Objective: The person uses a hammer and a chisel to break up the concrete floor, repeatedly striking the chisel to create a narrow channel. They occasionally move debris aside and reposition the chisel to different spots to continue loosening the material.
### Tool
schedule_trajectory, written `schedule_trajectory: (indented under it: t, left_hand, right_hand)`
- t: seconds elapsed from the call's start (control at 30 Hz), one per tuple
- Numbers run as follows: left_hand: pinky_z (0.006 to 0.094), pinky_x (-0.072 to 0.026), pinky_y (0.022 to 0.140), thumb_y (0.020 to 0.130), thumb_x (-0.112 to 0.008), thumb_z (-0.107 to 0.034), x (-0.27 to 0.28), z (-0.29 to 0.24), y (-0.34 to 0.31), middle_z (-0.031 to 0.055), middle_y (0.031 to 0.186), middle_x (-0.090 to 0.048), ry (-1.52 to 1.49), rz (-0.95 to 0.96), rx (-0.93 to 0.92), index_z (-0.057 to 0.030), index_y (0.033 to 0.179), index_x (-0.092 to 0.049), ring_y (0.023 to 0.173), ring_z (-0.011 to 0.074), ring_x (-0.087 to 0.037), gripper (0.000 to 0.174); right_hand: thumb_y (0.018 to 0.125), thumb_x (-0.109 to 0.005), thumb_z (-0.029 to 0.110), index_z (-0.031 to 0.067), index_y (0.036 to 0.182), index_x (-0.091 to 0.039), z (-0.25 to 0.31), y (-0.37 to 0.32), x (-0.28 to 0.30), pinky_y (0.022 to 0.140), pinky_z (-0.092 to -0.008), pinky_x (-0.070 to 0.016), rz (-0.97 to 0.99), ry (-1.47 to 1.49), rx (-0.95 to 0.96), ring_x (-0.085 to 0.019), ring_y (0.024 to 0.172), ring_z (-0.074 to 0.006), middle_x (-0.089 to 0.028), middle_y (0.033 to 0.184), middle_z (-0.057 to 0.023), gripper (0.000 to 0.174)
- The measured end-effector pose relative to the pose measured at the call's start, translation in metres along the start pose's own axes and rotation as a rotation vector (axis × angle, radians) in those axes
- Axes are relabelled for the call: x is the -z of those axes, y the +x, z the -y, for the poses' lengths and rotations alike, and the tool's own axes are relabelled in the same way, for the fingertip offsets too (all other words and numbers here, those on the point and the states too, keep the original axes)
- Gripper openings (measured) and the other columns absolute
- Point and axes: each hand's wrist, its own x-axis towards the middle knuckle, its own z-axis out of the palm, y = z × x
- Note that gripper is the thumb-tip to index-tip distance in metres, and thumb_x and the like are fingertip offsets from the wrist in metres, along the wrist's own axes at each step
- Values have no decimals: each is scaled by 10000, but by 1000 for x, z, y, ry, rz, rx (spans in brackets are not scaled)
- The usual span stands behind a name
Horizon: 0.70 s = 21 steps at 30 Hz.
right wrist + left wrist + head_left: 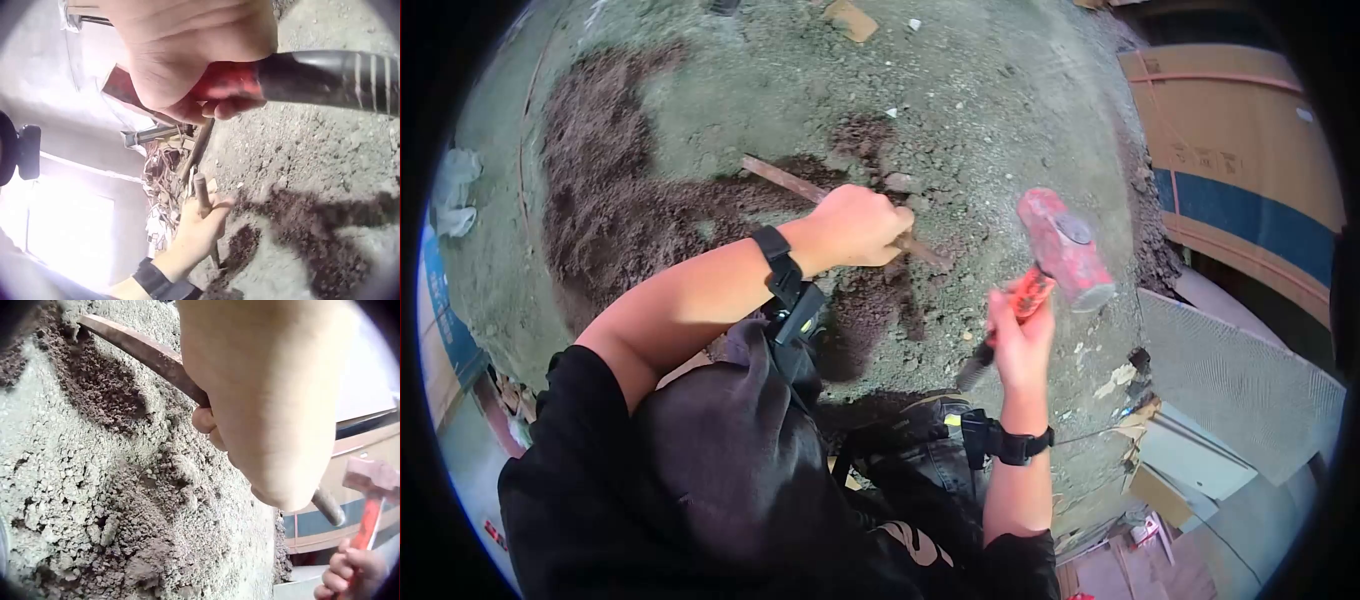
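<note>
In the head view my left hand grips a long rusty chisel around its shaft. The chisel slants over the broken ground. Its tapered end meets the crumbly soil at the upper left of the left wrist view, and its round butt sticks out past the little-finger side of the hand. To the right, my right hand holds a hammer by its red-and-black handle. The heavy hammer head, with worn red paint, stands beyond the hand, apart from the chisel butt.
Loose dark soil lies in a broad patch on the grey-green ground. A large cardboard box with a blue band stands at the right. Near it are a textured grey panel and boards. A plastic bag lies far left.
</note>
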Motion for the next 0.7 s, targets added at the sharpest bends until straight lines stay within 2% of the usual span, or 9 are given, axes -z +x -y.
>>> schedule_trajectory:
  t: [0.03, 0.07, 0.17, 0.33, 0.37, 0.47, 0.5, 0.57, 0.7]
  left_hand:
    - [405, -482, 522, 644, -654, -247, 0, 0, 2, 105, 623, -612, -8, -12, 18, -107, 833, -614, 584, 294, -612, 238]
    - [409, -481, 521, 646, -645, -241, -6, 3, 5, 108, 614, -607, -11, -32, 18, -112, 819, -608, 585, 298, -611, 220]
    - [423, -486, 544, 676, -613, -239, -2, 1, 14, 123, 623, -606, 20, -14, 51, -80, 781, -590, 606, 314, -616, 192]
    - [431, -489, 555, 684, -606, -235, -8, 3, 28, 143, 633, -599, 35, -40, 60, -81, 789, -576, 617, 331, -607, 188]
    - [431, -489, 555, 684, -606, -235, -10, 3, 28, 143, 633, -599, 45, -20, 34, -81, 789, -576, 617, 331, -607, 188]
    - [438, -487, 559, 689, -604, -234, -10, 3, 29, 149, 628, -597, 79, -51, 68, -84, 793, -570, 615, 333, -604, 185]
    - [439, -484, 559, 701, -601, -241, -10, 6, 31, 158, 626, -592, 109, -62, 96, -79, 791, -572, 620, 341, -601, 188]
    - [440, -481, 559, 709, -610, -232, -9, 8, 34, 170, 636, -591, 25, -131, 50, -70, 780, -571, 622, 351, -597, 181]
    - [431, -478, 548, 708, -623, -204, -2, 8, 32, 175, 641, -591, 42, -114, 20, -62, 771, -570, 609, 354, -592, 164]
  right_hand:
    - [827, -607, 64, 48, 842, -471, 9, -2, -3, 429, -210, -360, 148, 71, -192, -434, 448, -70, -464, 570, 18, 138]
    - [836, -602, 79, 70, 819, -462, 14, -8, -3, 406, -198, -317, 118, 134, -241, -410, 440, -53, -469, 581, 15, 142]
    - [855, -593, 136, 76, 791, -465, 22, -24, 1, 380, -209, -297, 80, 395, -424, -382, 400, -56, -427, 518, 30, 156]
    - [845, -588, 99, 108, 802, -480, 22, -46, 9, 365, -208, -259, -136, 1102, -435, -320, 372, -51, -358, 499, 49, 117]
    - [845, -588, 99, 108, 802, -480, 18, -50, 6, 365, -208, -259, -166, 1120, -434, -320, 372, -51, -358, 499, 49, 117]
    - [833, -607, 112, 97, 773, -457, 3, -59, -21, 356, -224, -280, 139, 814, -696, -366, 378, -68, -387, 499, 42, 163]
    - [827, -622, 127, 87, 747, -447, 5, -60, -30, 359, -228, -293, 224, 884, -727, -383, 384, -74, -400, 497, 36, 196]
    - [825, -629, 134, 80, 733, -435, 9, -63, -25, 360, -224, -291, 197, 843, -701, -374, 381, -72, -396, 497, 34, 221]
    - [833, -616, 124, 84, 724, -451, 26, -65, 0, 347, -219, -276, -72, 990, -641, -349, 361, -60, -378, 485, 38, 202]
